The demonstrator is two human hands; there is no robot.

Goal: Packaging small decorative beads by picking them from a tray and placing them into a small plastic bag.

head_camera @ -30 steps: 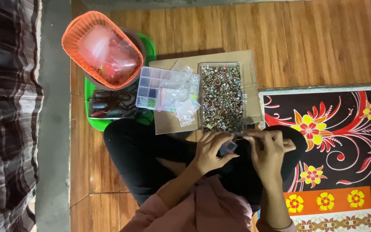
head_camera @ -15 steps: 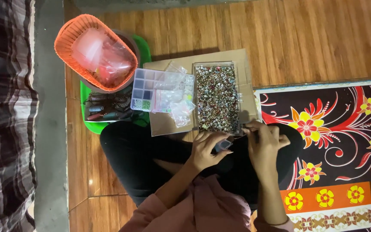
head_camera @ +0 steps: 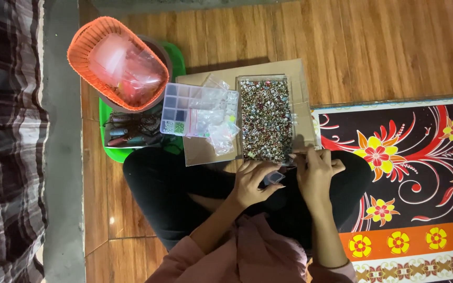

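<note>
Home floor — wood-look boards [head_camera: 373, 47], flowered mat [head_camera: 410, 173], checked bedding [head_camera: 6, 141] alongside

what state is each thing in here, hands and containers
left hand: holds a small clear box
right hand: fingers pinched, contents too small to tell
bead tray: open, full of mixed beads
compartment box: small bags on top
orange basket: upright, holds plastic bags
</note>
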